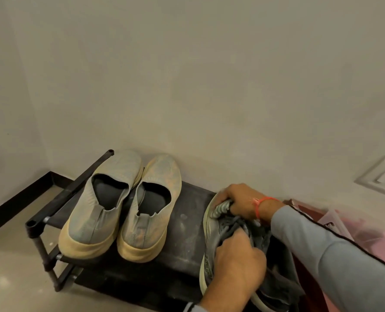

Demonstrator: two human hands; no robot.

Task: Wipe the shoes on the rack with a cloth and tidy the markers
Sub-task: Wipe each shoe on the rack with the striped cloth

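Observation:
A black shoe rack (187, 235) stands against the wall. On its top shelf at the left is a pair of grey-green slip-on shoes with cream soles: the left one (97, 217) and the right one (153, 217). At the shelf's right end lies a dark grey laced sneaker (210, 248). My right hand (238, 202), a red thread on its wrist, grips a striped grey-white cloth (220, 210) against the sneaker's toe. My left hand (238, 264) curls around the sneaker at its laces. No markers are in view.
A translucent pink plastic box (349, 228) sits right of the rack, partly behind my right sleeve. A white wall socket (382, 176) is at the far right. A black skirting (13, 199) runs along the tiled floor on the left.

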